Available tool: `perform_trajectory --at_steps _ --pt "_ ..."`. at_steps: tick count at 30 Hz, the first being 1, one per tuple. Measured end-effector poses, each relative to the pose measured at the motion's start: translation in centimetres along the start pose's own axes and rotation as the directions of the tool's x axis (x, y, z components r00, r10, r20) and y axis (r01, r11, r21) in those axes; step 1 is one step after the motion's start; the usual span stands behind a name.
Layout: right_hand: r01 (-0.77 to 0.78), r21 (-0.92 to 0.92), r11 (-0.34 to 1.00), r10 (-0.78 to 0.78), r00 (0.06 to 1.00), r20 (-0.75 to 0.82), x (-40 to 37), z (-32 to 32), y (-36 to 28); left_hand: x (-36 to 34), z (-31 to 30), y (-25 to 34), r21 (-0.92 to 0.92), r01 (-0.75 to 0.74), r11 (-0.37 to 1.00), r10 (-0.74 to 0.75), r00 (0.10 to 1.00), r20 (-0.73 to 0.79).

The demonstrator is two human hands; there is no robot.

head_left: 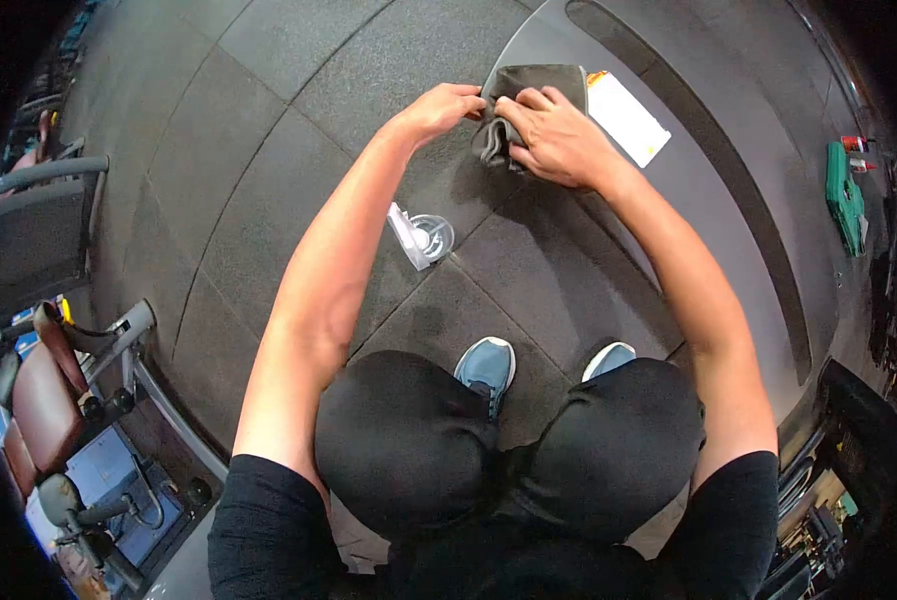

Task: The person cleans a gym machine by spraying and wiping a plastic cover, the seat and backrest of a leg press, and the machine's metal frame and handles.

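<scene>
A dark grey cloth [541, 82] lies bunched over the left edge of a grey platform [689, 185]. My right hand [559, 138] is on top of the cloth, its fingers curled into the folds. At the cloth's left edge, my left hand [443, 112] has its fingertips pressed together against the cloth and platform edge. A white and orange packet [629, 118] lies on the platform just right of the cloth. On the floor below my left hand is a clear container with a white part [409, 238].
Dark tiles [279, 170] cover the floor. Gym equipment with a brown pad [47, 410] stands at the left. A green case [845, 200] is at the far right, near small red items [854, 144]. My blue shoes [487, 368] are below the platform.
</scene>
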State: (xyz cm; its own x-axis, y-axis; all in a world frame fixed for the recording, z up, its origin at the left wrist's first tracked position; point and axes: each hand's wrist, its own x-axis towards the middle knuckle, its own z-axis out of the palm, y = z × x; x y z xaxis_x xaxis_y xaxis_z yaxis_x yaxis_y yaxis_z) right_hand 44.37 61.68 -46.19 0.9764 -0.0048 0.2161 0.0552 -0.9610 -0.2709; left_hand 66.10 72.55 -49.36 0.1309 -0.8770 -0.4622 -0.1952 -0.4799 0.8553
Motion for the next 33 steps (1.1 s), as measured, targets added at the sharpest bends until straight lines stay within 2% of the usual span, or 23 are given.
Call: perform_trajectory --at_steps 2,3,6,8,10,12,14,15,16,17,19,20,22,23,24,25,26,27,28,29,30,32,33 --pt "-0.023 -0.224 0.974 0.057 0.987 0.148 1.0 -1.3 -0.4 0.0 -0.1 0.6 0.021 0.043 0.999 -0.042 0.999 -0.022" --pt "-0.029 -0.213 0.977 0.041 0.998 0.051 1.4 -1.0 -0.4 0.2 -0.1 0.4 -0.029 0.024 0.999 -0.025 0.999 -0.021" --pt "-0.16 -0.287 0.944 0.185 0.981 0.063 2.7 -0.3 -1.5 1.5 -0.6 -0.9 -0.04 -0.006 0.999 0.006 1.0 -0.021" --pt "-0.159 -0.341 0.927 0.187 0.981 0.049 2.8 0.4 -2.3 1.5 -0.3 -0.7 -0.035 -0.015 0.999 0.014 0.999 -0.045" --pt "-0.347 -0.242 0.906 0.346 0.937 -0.049 2.9 0.6 -3.2 2.0 -0.2 -1.3 -0.028 -0.024 0.999 0.022 0.997 -0.07" --pt "-0.385 -0.17 0.907 0.383 0.923 -0.044 3.2 0.4 -3.5 2.1 -0.3 -1.7 -0.135 -0.068 0.988 0.064 0.997 -0.033" --pt "-0.661 0.11 0.743 0.651 0.751 0.11 3.8 0.5 -3.4 1.8 -0.8 -1.4 -0.06 -0.028 0.998 0.027 0.999 -0.017" --pt "-0.711 0.17 0.682 0.684 0.703 0.194 4.0 -0.5 -3.3 1.9 -0.8 -1.4 -0.086 -0.038 0.996 0.038 0.999 0.007" --pt "-0.71 0.173 0.683 0.684 0.704 0.189 3.7 -0.3 -2.7 2.0 -0.9 -1.4 -0.112 -0.046 0.993 0.05 0.998 0.03" --pt "-0.69 0.282 0.667 0.66 0.722 0.207 3.3 0.3 -1.4 2.0 -1.1 -1.4 -0.107 -0.051 0.993 0.054 0.998 0.027" --pt "-0.646 0.448 0.618 0.601 0.755 0.26 2.0 -0.2 -0.4 0.4 -0.7 0.8 0.074 0.044 0.996 -0.043 0.999 -0.018" --pt "-0.645 0.447 0.62 0.602 0.757 0.256 1.1 0.2 0.1 -0.1 -0.4 1.4 0.075 0.04 0.996 -0.039 0.999 -0.019" --pt "-0.497 0.66 0.564 0.52 0.834 0.183 -0.1 0.6 0.1 -0.2 -0.3 1.6 0.106 0.043 0.993 -0.038 0.998 -0.052" --pt "-0.437 0.817 0.378 0.609 0.781 0.136 -1.7 -0.1 -1.7 0.1 0.0 1.0 0.107 0.037 0.994 -0.031 0.998 -0.055" --pt "-0.477 0.713 0.513 0.665 0.747 0.021 -3.0 1.2 -0.8 1.3 0.3 -0.7 0.021 -0.017 1.0 0.018 0.998 -0.056" --pt "-0.502 0.717 0.483 0.728 0.685 -0.011 -5.1 4.5 1.5 1.9 0.2 -1.5 -0.064 -0.071 0.995 0.067 0.996 -0.064" --pt "-0.459 0.757 0.465 0.814 0.557 -0.163 -6.6 3.3 -0.3 1.5 0.3 -1.2 -0.067 -0.076 0.995 0.071 0.995 -0.074" --pt "-0.492 0.76 0.425 0.9 0.317 -0.299 -6.2 1.2 -2.0 0.9 0.4 -0.4 0.181 0.013 0.983 0.013 0.99 -0.14" --pt "-0.342 0.875 0.342 0.938 0.186 -0.293 -6.3 -0.8 -3.6 -0.1 0.6 0.7 0.408 0.121 0.905 -0.033 0.976 -0.216" --pt "-0.155 0.84 0.52 0.854 0.127 -0.505 -6.6 -0.3 -2.6 -0.8 0.5 2.1 0.528 0.137 0.838 -0.042 0.981 -0.187" --pt "-0.177 0.831 0.528 0.848 0.159 -0.505 -6.9 -1.0 -2.3 -1.9 1.6 3.8 0.517 0.146 0.844 -0.051 0.98 -0.193" --pt "-0.394 0.741 0.544 0.834 0.345 -0.43 -5.8 -3.9 -2.2 -3.9 5.5 6.9 0.175 0.343 0.923 -0.214 0.835 -0.507" --pt "-0.364 0.589 0.722 0.677 0.55 -0.49 -4.3 -5.1 -1.7 -3.2 7.9 5.7 0.065 0.257 0.964 -0.17 0.787 -0.593"
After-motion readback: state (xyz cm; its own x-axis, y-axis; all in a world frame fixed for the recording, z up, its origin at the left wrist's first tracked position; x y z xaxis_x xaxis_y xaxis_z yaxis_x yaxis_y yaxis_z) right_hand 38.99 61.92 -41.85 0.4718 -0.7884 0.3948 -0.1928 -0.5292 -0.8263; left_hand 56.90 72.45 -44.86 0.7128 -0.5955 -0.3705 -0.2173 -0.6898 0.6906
